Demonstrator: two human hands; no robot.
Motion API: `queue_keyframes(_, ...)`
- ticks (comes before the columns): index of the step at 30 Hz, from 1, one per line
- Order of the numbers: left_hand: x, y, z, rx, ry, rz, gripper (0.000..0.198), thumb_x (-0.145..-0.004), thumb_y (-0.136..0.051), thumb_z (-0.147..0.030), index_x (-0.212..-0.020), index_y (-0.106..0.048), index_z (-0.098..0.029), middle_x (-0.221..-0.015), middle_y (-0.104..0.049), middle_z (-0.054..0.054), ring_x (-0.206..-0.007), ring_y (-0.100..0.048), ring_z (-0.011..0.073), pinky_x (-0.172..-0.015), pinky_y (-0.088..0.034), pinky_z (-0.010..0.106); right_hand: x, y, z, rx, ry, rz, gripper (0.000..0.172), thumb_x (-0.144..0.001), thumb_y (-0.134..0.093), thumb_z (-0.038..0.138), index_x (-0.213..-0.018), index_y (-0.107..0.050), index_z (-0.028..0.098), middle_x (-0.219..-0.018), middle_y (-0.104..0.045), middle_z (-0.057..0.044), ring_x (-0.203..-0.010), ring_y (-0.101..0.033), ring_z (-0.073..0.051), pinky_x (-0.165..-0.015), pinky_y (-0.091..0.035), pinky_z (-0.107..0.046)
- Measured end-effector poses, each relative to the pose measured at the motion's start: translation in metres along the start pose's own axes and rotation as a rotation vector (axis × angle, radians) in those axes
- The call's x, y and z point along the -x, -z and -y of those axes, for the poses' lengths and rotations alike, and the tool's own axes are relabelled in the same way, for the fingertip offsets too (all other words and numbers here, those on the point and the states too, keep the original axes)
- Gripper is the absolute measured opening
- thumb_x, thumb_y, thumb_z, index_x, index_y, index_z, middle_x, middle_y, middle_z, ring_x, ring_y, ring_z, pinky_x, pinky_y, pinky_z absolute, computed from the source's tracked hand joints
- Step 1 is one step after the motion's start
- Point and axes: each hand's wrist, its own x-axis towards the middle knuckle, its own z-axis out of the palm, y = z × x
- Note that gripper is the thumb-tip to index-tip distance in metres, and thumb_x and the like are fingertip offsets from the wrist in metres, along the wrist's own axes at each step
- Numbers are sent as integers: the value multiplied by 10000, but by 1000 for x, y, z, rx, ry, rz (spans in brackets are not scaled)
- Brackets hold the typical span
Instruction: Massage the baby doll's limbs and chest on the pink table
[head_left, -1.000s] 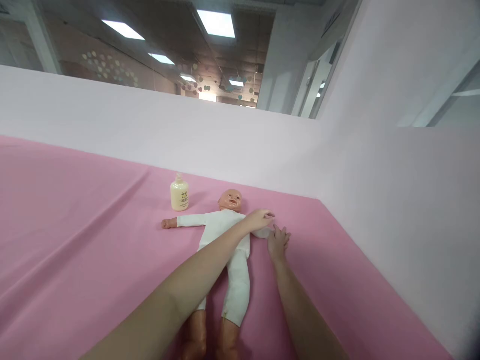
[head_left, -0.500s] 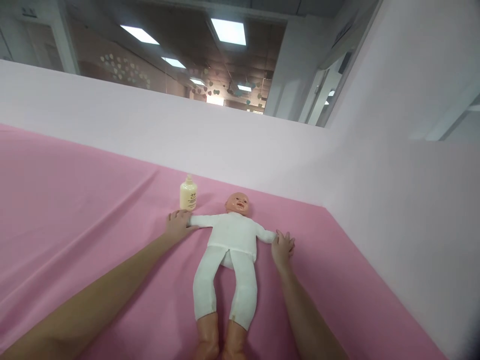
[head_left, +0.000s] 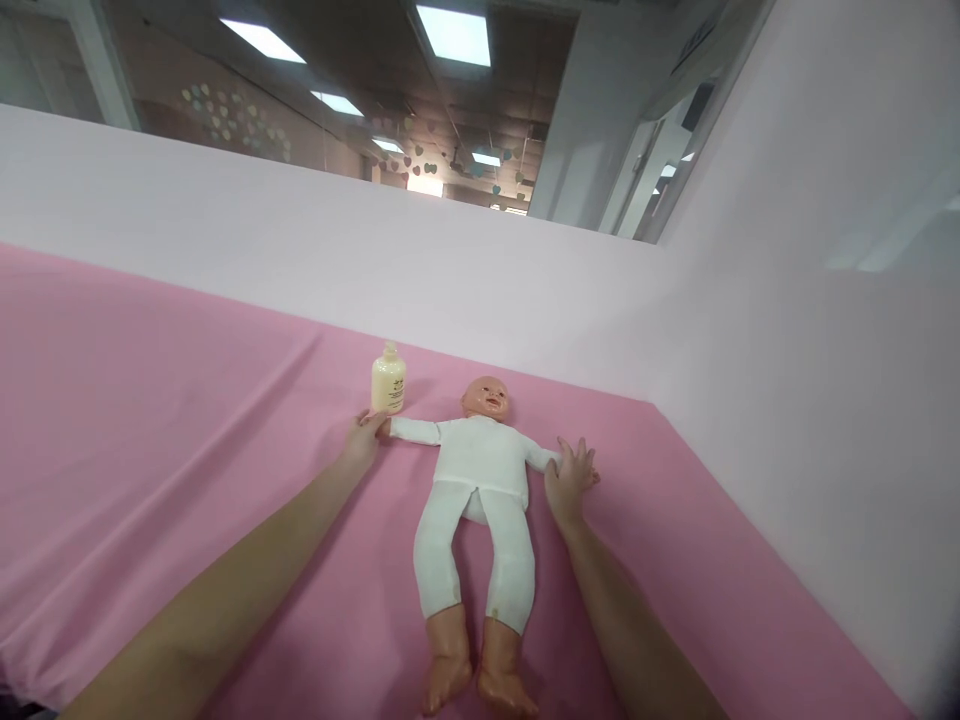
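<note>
A baby doll [head_left: 480,480] in a white one-piece lies on its back on the pink sheet [head_left: 150,420], arms spread, bare feet toward me. My left hand [head_left: 363,438] rests on the doll's hand at the end of its outstretched arm, fingers closed around it. My right hand [head_left: 570,475] lies over the doll's other hand with fingers spread. A cream lotion bottle [head_left: 388,382] stands upright just beyond my left hand, beside the doll's head.
A pale pink partition wall [head_left: 450,260] runs along the back and the right side [head_left: 810,420] of the sheet. Folds cross the sheet on the left. Ceiling lights and hanging heart decorations show above the wall.
My left arm crossed the doll's chest a second ago; it has swung left to the doll's other hand. My right hand stayed at the doll's hand. The view shifted slightly.
</note>
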Motion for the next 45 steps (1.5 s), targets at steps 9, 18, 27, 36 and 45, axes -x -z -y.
queue_keyframes(9,31,-49,27,190,73,234,204,-815,-667,-232,-1000,-587,-200,-1014,-670,50,-955,-645,195,-807,-540,310,11,4,12,-88,202,50,521,-858,-318,258,-1340,-500,179,-1558,-292,-105,-1484,-140,-303,-1160,-143,-598)
queue_keyframes(18,33,-51,27,78,43,264,379,-801,-537,-533,-792,-587,-158,-782,-640,38,-759,-624,182,-704,-510,291,7,9,107,-403,518,471,491,-918,-405,266,-1407,-451,243,-1489,-420,-67,-1413,-338,-229,-1199,-229,-450)
queue_keyframes(27,70,-52,33,-303,-368,720,166,-733,-646,-269,-704,-516,-171,-677,-548,-23,-670,-514,124,-664,-442,247,18,-58,137,-671,341,827,569,-822,-430,126,-1381,-439,234,-1356,-547,-74,-1281,-506,-183,-1102,-395,-392)
queue_keyframes(36,80,-49,25,-575,-759,787,273,-874,-576,-437,-779,-513,-189,-745,-566,15,-714,-521,154,-698,-458,292,22,-42,133,-504,511,822,701,-731,-574,103,-1404,-411,212,-1379,-532,-97,-1266,-507,-241,-1096,-396,-431)
queue_keyframes(45,86,-51,20,-703,-1103,870,341,-915,-504,-512,-778,-531,-201,-726,-581,30,-709,-539,171,-681,-470,307,22,-41,130,-506,584,817,633,-754,-627,185,-1363,-455,210,-1322,-571,-100,-1197,-563,-249,-1052,-442,-422)
